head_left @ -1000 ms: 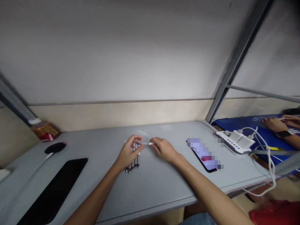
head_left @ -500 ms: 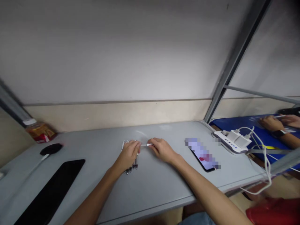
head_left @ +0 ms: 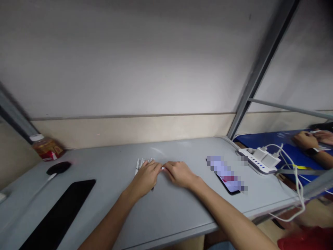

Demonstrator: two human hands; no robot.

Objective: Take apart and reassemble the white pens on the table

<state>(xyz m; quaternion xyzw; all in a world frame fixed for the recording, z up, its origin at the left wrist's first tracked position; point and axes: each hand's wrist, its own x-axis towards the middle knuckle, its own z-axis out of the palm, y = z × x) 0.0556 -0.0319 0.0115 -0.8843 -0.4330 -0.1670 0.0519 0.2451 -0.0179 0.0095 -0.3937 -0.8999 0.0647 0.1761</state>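
My left hand (head_left: 145,177) lies over a row of several white pens (head_left: 142,162) on the grey table (head_left: 169,205), fingers curled down on them; only the pens' far ends and one tip stick out. My right hand (head_left: 179,173) sits just to its right, fingers curled, touching the left hand's fingertips around a small white pen part (head_left: 163,168) that is almost hidden between them.
A phone (head_left: 227,175) lies right of my hands. A white power strip (head_left: 260,160) with chargers and cables sits at the table's right end. A black pad (head_left: 56,215), a black mouse (head_left: 58,167) and a bottle (head_left: 47,147) are on the left. Another person's hands (head_left: 312,139) work over a blue surface at far right.
Both hands have lowered onto the table and closed together. The left hand now covers the pens, and the white piece held between the hands is nearly hidden.
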